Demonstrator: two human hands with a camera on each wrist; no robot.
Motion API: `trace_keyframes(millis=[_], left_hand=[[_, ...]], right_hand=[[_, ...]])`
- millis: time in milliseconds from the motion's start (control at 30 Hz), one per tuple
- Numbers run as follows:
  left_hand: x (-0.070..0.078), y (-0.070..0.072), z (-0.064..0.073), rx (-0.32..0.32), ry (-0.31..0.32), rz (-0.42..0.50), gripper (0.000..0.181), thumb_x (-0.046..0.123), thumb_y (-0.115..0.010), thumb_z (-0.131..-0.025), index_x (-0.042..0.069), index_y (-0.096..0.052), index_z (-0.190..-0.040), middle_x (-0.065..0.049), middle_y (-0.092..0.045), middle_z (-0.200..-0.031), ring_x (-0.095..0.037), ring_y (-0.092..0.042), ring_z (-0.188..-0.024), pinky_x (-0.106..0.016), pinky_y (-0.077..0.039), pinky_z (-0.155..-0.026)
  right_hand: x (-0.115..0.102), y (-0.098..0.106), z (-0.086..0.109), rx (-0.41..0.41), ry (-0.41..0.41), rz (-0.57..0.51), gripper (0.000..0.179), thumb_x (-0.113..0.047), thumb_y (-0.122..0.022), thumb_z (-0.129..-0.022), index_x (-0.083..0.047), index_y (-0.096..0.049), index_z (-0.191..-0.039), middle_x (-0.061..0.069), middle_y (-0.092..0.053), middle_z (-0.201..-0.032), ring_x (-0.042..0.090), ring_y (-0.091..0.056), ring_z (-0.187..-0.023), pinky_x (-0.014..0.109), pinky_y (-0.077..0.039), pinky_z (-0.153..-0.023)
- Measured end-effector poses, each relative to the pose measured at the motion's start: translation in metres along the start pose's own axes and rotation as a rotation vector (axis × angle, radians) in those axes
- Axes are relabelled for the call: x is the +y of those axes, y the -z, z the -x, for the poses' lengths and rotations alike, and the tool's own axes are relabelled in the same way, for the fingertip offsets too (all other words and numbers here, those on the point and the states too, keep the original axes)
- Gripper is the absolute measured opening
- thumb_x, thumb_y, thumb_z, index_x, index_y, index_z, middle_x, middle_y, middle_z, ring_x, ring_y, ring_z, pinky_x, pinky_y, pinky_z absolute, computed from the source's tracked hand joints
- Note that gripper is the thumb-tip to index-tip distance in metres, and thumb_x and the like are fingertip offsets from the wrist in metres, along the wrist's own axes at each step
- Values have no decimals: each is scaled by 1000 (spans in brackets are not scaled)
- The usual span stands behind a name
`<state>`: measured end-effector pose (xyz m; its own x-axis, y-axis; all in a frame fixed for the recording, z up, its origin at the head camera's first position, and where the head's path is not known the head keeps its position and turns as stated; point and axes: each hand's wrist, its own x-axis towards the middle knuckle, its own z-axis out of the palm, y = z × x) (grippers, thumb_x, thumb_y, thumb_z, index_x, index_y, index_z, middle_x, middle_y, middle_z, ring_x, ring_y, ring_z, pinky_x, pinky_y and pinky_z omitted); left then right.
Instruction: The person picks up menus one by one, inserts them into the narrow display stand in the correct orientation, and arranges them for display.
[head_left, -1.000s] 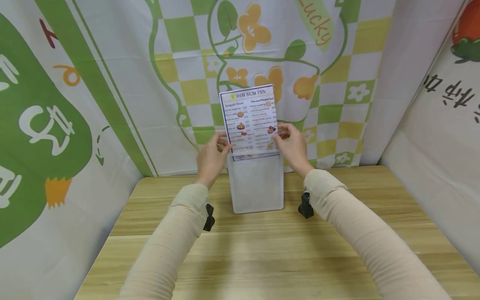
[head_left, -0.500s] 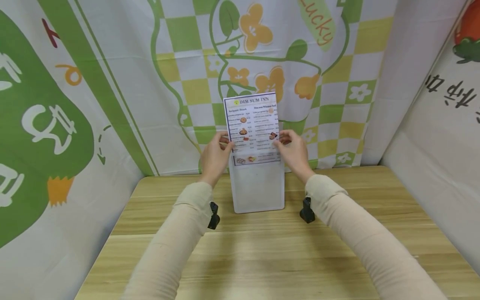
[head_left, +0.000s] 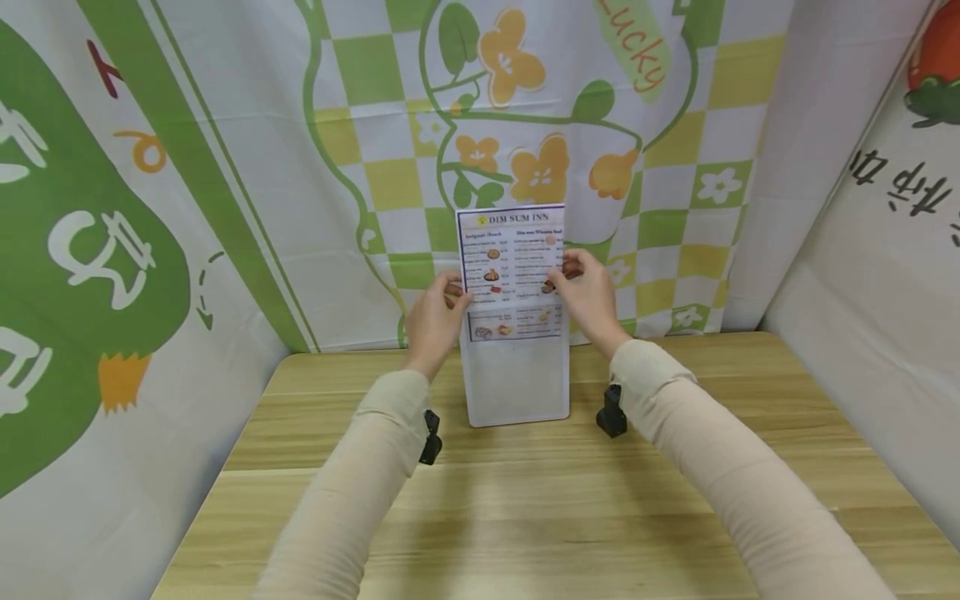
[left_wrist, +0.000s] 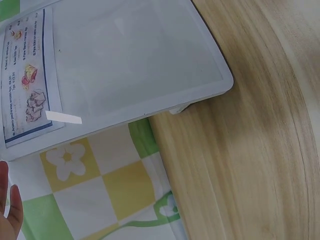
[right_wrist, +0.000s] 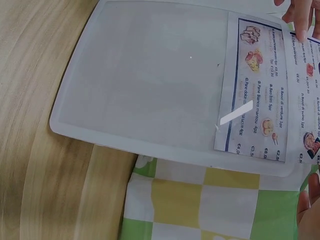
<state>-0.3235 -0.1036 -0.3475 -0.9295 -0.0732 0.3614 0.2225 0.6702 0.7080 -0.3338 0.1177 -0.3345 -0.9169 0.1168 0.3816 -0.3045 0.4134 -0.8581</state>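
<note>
A printed menu sheet [head_left: 513,258] headed "DIM SUM INN" stands partly inside a white-framed clear sign holder [head_left: 517,383], its lower strip behind the transparent front. My left hand [head_left: 437,323] pinches the sheet's left edge between thumb and fingers. On the opposite edge my right hand [head_left: 588,296] pinches it the same way, thumb in front. In the left wrist view, the sheet's bottom strip [left_wrist: 27,75] lies within the holder, and fingertips show at the lower left. The right wrist view shows the strip [right_wrist: 257,85] behind the clear panel, below the holder's top edge.
The holder stands upright on a wooden table [head_left: 525,517], near its back edge. Behind hangs a patterned cloth [head_left: 375,133] in green, yellow and white, with more printed cloth at both sides. Black wrist cameras [head_left: 612,412] sit under both sleeves.
The menu sheet has slid down into the holder, so more of its lower part shows behind the clear front. It has also straightened slightly. Both hands keep their pinch on its edges.
</note>
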Motion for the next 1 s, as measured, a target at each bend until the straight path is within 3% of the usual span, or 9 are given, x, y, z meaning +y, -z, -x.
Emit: trace_keyframes(millis=[267, 567, 1000], left_hand=[[3, 3, -4, 19, 4, 37, 33, 25, -66, -97, 17, -59, -128, 1, -69, -110, -16, -64, -90, -34, -49, -74], [8, 7, -8, 36, -6, 21, 31, 23, -62, -99, 15, -59, -128, -1, -69, -111, -17, -64, -91, -35, -48, -76], [0, 2, -5, 20, -2, 23, 33, 22, -64, -98, 14, -58, -130, -1, -69, -110, -17, -64, -92, -36, -48, -79]], right_hand=[[6, -2, 2, -9, 6, 32, 34, -11, -68, -94, 3, -59, -124, 18, -66, -104, 30, -59, -98, 38, -49, -81], [11, -4, 6, -29, -4, 27, 33, -11, -68, -94, 3, -60, -123, 18, -65, -107, 29, -59, -99, 39, -49, -83], [7, -5, 4, -11, -33, 16, 32, -13, -65, -96, 0, -59, -125, 15, -63, -110, 28, -59, -101, 38, -50, -82]])
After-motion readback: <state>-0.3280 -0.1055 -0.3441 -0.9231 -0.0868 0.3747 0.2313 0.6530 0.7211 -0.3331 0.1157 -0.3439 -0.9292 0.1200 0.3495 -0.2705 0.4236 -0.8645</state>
